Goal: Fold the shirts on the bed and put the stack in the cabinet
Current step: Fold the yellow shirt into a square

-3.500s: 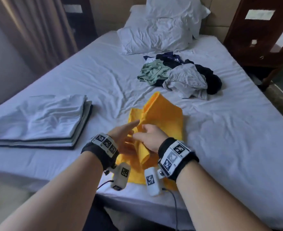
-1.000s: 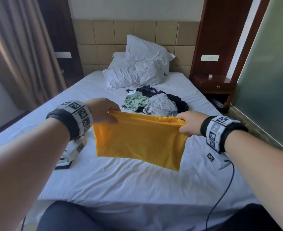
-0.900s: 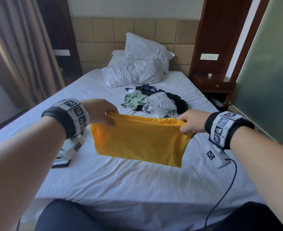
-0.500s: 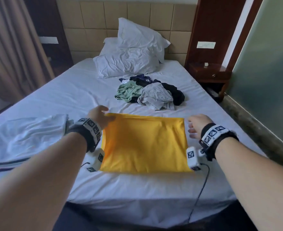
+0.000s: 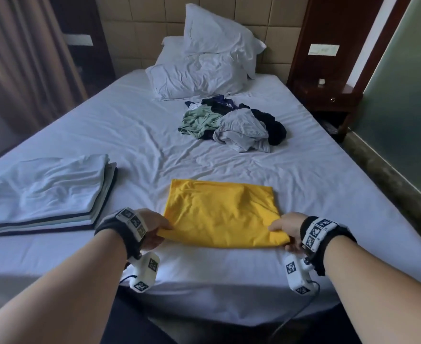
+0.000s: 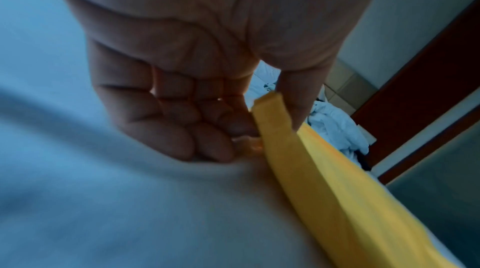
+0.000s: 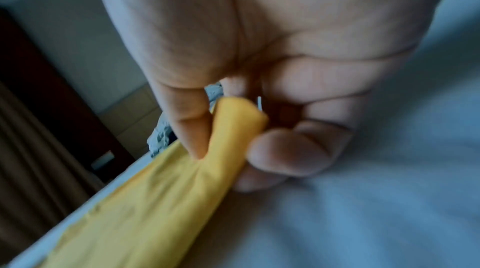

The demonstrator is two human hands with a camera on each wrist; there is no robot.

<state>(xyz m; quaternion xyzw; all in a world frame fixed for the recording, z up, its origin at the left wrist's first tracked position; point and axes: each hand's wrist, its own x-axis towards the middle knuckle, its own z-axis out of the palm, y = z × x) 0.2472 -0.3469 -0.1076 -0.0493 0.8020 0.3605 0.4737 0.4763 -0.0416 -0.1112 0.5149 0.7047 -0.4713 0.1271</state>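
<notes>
Since half a second earlier, both our hands have moved from the far corners of the yellow shirt (image 5: 220, 214) to its near corners, and the garment stays flat on the bed (image 5: 328, 184). Head view: our left hand (image 5: 152, 228) pinches the near left corner and our right hand (image 5: 290, 230) the near right one; a folded stack (image 5: 45, 194) lies well apart to the left, and an unfolded pile (image 5: 234, 125) of green, grey and dark garments waits near the pillows (image 5: 204, 70). Left wrist view: the left thumb (image 6: 298, 96) presses the yellow edge (image 6: 324, 170) against curled fingers, knuckles resting on the sheet. Right wrist view (somewhat blurred): the right thumb (image 7: 189, 129) and curled fingers (image 7: 298, 149) nip a bunched corner of the shirt (image 7: 145, 200). We judge the task roughly at its middle: several shirts are folded, this one needs at least one further fold, the pile is untouched, and the cabinet step is not begun.
</notes>
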